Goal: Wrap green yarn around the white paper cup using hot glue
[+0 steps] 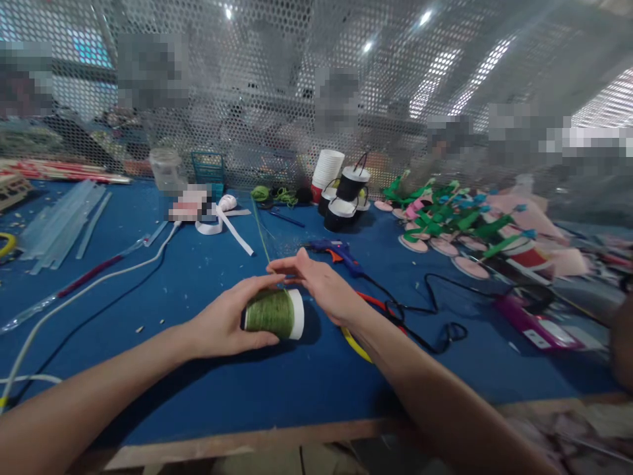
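My left hand [228, 322] is wrapped around a spool of green thread [273, 313] with a white end, held on its side just above the blue table [198, 389]. My right hand [316, 284] hovers over the spool, fingers pinched on a thin green stem or wire [260, 231] that runs away toward the back of the table. Both forearms reach in from the near edge.
A blue glue gun [336, 252] with a black cord lies behind my right hand. Black and white spools [346, 194] and stacked white cups [327, 168] stand at the back. Green and pink craft pieces [445, 224] fill the right. Clear glue sticks [64, 221] lie at left. A perforated screen backs the table.
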Tool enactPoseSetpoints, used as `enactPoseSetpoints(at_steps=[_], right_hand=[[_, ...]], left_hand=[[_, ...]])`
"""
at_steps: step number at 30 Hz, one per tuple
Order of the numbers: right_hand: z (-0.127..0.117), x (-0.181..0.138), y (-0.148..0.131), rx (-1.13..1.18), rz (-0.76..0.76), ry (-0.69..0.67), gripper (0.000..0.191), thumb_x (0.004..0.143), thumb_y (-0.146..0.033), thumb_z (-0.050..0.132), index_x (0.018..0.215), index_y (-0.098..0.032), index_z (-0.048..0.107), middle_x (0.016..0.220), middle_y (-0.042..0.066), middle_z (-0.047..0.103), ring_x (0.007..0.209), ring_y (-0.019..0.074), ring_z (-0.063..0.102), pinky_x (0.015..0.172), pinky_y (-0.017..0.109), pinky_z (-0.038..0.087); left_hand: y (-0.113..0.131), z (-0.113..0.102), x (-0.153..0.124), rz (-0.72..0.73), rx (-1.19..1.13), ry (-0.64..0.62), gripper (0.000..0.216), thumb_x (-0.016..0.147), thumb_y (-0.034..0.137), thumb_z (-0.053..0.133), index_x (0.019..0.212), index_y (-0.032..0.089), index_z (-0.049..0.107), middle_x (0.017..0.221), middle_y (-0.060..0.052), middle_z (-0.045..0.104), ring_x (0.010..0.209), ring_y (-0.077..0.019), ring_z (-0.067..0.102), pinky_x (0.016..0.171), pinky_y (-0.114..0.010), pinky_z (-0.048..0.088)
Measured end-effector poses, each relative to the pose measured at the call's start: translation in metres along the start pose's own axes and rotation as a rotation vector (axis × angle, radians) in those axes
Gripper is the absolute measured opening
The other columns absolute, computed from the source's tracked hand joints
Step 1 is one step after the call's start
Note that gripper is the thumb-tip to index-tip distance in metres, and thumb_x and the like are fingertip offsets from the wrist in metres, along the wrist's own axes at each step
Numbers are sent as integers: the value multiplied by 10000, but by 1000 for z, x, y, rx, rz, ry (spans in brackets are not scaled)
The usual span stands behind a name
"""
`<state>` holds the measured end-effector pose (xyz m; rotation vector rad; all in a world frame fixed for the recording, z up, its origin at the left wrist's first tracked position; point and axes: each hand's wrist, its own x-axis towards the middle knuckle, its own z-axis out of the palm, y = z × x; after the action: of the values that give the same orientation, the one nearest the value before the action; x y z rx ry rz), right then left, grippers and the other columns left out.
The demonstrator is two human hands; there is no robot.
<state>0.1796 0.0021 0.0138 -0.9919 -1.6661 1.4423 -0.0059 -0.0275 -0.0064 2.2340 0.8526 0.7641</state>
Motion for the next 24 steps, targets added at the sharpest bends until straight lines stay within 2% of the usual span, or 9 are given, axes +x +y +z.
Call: enactPoseSetpoints(at_steps=[3, 7, 9, 11, 14, 16, 18, 20, 24], right_hand=[[5, 5, -9, 62, 20, -48, 621, 796, -652, 301, 916, -156, 654, 1042, 104, 651, 1003, 200, 576, 899, 349, 414], [6, 16, -18, -97, -40, -88, 575, 831, -600, 306, 881, -147, 656, 1007, 99, 665, 952, 185, 594, 856, 321, 439], [-3, 22, -20, -232, -68, -18, 534, 851, -555, 320, 868, -133, 648, 968, 104, 672, 900, 182, 608, 785, 303, 466], [-22, 27, -21, -392, -73, 131, 490, 876, -499, 317, 890, -124, 632, 936, 103, 675, 852, 173, 619, 720, 276, 477], [-60, 26, -20, -786, 67, 400, 418, 923, -369, 255, 957, -143, 605, 989, 77, 663, 835, 139, 626, 709, 236, 467], [-82, 23, -15, -905, 171, 493, 312, 898, -288, 360, 948, -105, 608, 991, 122, 653, 900, 201, 610, 769, 293, 446], [-95, 22, -6, -972, 279, 484, 182, 818, -221, 522, 877, -84, 628, 931, 137, 657, 925, 256, 596, 796, 337, 436], [-101, 24, 7, -1006, 373, 437, 168, 780, -210, 593, 895, -91, 622, 944, 116, 640, 917, 247, 592, 794, 363, 451], [-99, 34, 26, -1001, 448, 416, 273, 855, -294, 510, 1093, -161, 536, 1110, 71, 557, 931, 184, 568, 781, 393, 481]], left_hand=[[-1, -1, 0, 8, 16, -16, 619, 729, 311, 640, 1255, 194, 336, 1272, -119, 472, 1166, -259, 451, 983, -417, 363], [1, -2, 0, -49, 37, -8, 569, 715, 343, 646, 1190, 162, 392, 1183, -118, 526, 1070, -253, 519, 908, -391, 425], [4, -2, 0, -96, 68, -2, 540, 706, 354, 648, 1153, 158, 417, 1119, -107, 553, 1006, -245, 549, 866, -383, 447], [6, -3, 1, -125, 105, -8, 525, 706, 353, 644, 1143, 163, 424, 1100, -98, 557, 983, -241, 556, 849, -383, 451], [6, -4, 1, -131, 154, -22, 509, 711, 346, 634, 1140, 166, 425, 1106, -98, 549, 989, -242, 549, 846, -388, 449], [5, -4, 2, -129, 179, -21, 502, 718, 343, 625, 1142, 167, 422, 1114, -100, 541, 994, -243, 545, 849, -388, 448], [3, -5, 2, -124, 202, -19, 498, 729, 341, 614, 1153, 176, 411, 1130, -99, 530, 1006, -240, 539, 856, -381, 446], [1, -6, 2, -119, 221, -11, 493, 736, 336, 606, 1160, 187, 404, 1144, -96, 520, 1017, -237, 534, 862, -371, 443], [0, -7, 3, -138, 236, 43, 482, 729, 312, 604, 1153, 194, 408, 1141, -88, 519, 1021, -234, 532, 875, -367, 434]])
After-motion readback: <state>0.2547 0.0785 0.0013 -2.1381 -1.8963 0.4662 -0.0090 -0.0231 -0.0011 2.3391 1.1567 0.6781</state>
